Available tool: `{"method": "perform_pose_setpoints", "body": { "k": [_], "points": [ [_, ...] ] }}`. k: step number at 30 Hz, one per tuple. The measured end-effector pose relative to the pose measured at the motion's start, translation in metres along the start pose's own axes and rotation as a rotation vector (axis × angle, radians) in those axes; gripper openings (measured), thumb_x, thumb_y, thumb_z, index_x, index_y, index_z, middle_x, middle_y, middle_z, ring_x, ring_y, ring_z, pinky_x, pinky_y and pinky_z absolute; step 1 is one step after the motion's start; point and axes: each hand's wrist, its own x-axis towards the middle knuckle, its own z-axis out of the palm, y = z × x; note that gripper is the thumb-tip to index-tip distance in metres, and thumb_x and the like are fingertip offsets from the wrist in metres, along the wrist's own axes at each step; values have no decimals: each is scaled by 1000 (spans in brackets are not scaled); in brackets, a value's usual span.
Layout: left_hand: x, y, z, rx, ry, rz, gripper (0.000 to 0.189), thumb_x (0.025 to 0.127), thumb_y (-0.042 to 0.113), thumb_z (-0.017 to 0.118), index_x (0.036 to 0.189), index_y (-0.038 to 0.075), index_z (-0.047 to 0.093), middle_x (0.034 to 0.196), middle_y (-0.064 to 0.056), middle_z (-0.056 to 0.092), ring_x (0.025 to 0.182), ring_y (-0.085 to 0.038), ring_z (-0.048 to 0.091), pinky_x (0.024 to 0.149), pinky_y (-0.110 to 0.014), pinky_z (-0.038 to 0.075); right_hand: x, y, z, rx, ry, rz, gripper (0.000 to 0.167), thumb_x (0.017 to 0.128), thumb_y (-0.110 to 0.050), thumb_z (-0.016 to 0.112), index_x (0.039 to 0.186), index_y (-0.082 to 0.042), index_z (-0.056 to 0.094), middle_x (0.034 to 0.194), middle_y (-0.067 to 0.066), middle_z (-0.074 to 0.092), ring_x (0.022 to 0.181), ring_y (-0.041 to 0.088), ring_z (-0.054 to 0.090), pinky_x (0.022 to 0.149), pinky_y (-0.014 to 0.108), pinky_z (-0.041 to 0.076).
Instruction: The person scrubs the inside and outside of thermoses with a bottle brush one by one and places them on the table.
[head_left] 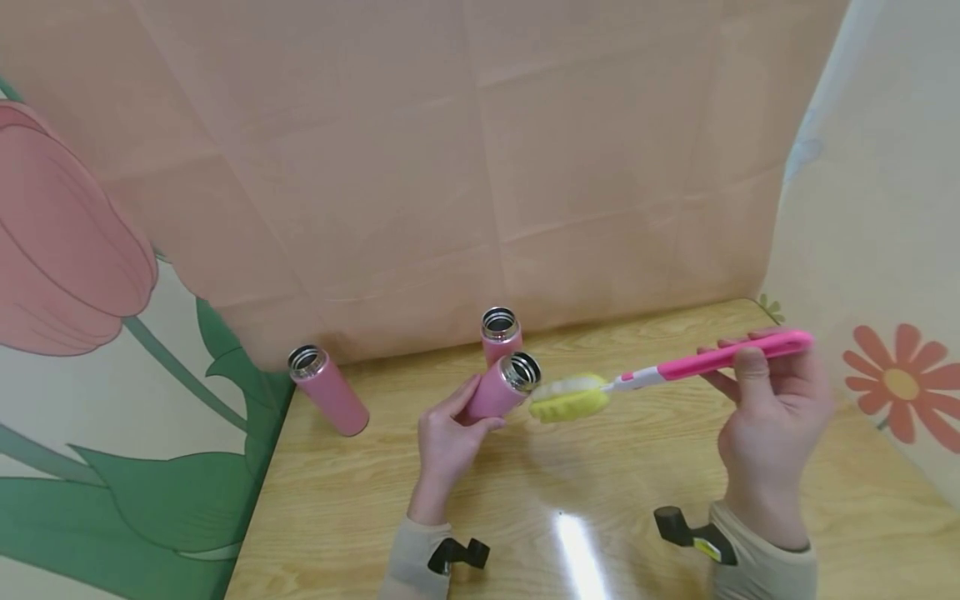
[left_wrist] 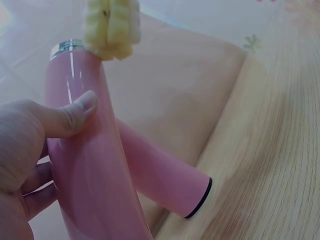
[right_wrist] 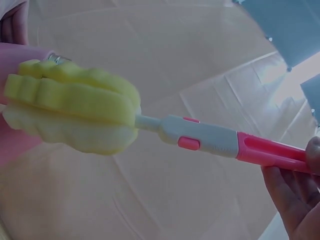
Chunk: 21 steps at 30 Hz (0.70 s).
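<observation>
My left hand grips a pink bottle round its body, tilted with its open steel mouth toward the right. In the left wrist view the thumb lies across the front of that bottle. My right hand holds a bottle brush by its pink handle. The brush's yellow and white sponge head is just beside the bottle's mouth, outside it. The right wrist view shows the sponge in front of the bottle; whether they touch I cannot tell.
A second open pink bottle stands behind the held one, near the hanging cloth. Another open pink bottle is at the table's left. The wooden table meets a flower-printed wall on the right.
</observation>
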Motion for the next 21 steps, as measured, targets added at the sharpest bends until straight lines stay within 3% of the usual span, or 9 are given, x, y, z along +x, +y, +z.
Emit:
{"method": "perform_pose_setpoints", "body": {
  "k": [21],
  "points": [
    [1,-3,-1,40,5,10,71,73,15,102,138,16,74,136,-2,72,123,-20,70,101,-40,58,2,3,-1,96,9,57,34,99,3,71,117,26,54,95,26,69,78,33,77,69,44,63]
  ]
}}
